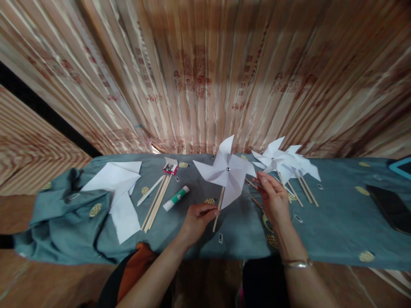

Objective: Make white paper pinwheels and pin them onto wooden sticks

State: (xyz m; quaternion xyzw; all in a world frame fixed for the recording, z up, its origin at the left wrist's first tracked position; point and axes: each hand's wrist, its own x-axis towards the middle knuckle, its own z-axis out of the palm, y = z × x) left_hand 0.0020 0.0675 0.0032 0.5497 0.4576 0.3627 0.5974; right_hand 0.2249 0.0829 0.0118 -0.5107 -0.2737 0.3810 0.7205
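A white paper pinwheel (221, 164) with a shiny pin at its centre stands upright in front of me, on a thin wooden stick. My left hand (199, 220) pinches that stick below the blades. At the tip of the right-hand blade, the fingers of my right hand (272, 194) are drawn together on the paper; the exact contact is too small to see clearly. Scissors (265, 218) with yellow-green handles lie beneath my right hand, partly covered by it. Farther right, several finished pinwheels (289, 160) rest overlapping, sticks toward me.
On the cloth-covered table (337, 222), left of me, are folded white paper sheets (123, 192), a white pen-like stick (150, 191), several wooden sticks (157, 205), a small red box of pins (170, 167) and a green glue stick (176, 198). A dark phone (390, 208) lies at right. Curtains hang behind.
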